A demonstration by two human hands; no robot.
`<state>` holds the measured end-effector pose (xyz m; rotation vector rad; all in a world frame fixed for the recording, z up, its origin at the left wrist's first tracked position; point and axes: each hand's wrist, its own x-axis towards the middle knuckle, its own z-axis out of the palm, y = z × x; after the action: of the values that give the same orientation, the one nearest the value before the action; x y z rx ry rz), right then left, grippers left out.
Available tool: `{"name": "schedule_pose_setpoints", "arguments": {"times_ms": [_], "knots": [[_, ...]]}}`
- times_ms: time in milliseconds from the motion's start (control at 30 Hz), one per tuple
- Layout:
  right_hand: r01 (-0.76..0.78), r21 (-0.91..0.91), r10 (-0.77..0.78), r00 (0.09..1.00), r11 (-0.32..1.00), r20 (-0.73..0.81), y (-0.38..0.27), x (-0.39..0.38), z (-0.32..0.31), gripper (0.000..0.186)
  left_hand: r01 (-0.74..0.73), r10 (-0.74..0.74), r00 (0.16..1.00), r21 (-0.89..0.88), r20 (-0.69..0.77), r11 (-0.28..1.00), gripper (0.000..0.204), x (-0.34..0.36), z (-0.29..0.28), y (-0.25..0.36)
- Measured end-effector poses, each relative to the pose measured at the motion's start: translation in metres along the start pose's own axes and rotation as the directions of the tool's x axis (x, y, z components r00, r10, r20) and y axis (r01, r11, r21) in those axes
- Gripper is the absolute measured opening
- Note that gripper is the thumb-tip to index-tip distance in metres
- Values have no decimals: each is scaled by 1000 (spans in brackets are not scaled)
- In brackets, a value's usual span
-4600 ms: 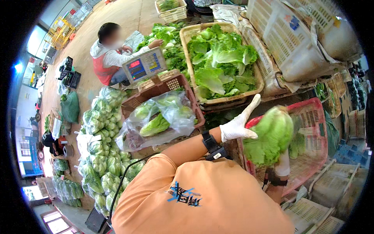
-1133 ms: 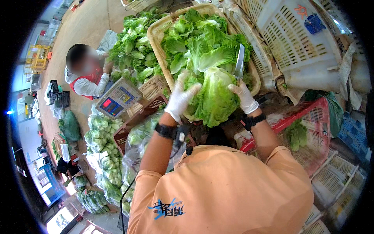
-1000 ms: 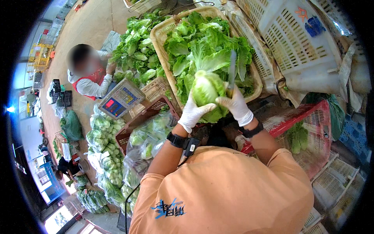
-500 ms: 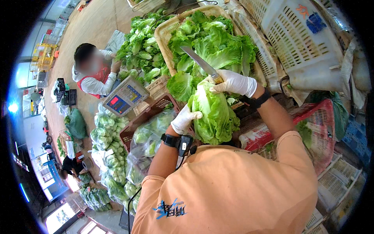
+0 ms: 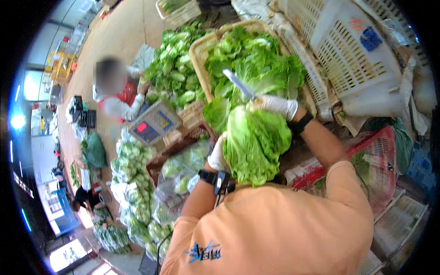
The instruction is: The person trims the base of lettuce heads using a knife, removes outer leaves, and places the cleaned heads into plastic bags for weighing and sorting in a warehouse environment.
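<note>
A large leafy head of lettuce [image 5: 256, 144] is in front of my chest. My left hand [image 5: 217, 155], in a white glove, grips its left side, with most of the fingers hidden behind the leaves. At the far end of the lettuce, my gloved right hand [image 5: 277, 106] is closed round the handle of a knife [image 5: 239, 84]. The blade points away and to the left, over loose leaves. Beyond it a cream plastic crate [image 5: 198, 59] is heaped with lettuce leaves [image 5: 261, 62].
A scale [image 5: 156, 123] with a lit display stands left of the crate. Bagged vegetables [image 5: 133, 178] are stacked at the left, beside a brown crate [image 5: 158, 167]. A red crate [image 5: 389, 160] is at my right. A person [image 5: 117, 91] works beyond the scale near piled greens [image 5: 176, 59].
The lettuce has turned and come slightly nearer, and my left thumb has gone out of sight. The knife hand has shifted a little nearer with it. The whole view has moved slightly.
</note>
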<state>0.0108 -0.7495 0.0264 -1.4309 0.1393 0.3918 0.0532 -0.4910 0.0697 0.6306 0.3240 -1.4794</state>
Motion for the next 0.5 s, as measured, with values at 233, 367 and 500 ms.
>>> {"name": "schedule_pose_setpoints", "arguments": {"times_ms": [233,367,500], "knots": [[-57,-84,27,947,995,-320,3,-15,20,30,-80,92,995,260,-37,962,58,1,9,-12],[25,-132,-65,949,991,-309,1,-26,16,29,35,-39,999,347,5,937,70,12,-13,-5],[196,5,-195,980,981,-50,-27,-33,8,30,45,-67,994,222,88,974,78,5,-27,0]]}}
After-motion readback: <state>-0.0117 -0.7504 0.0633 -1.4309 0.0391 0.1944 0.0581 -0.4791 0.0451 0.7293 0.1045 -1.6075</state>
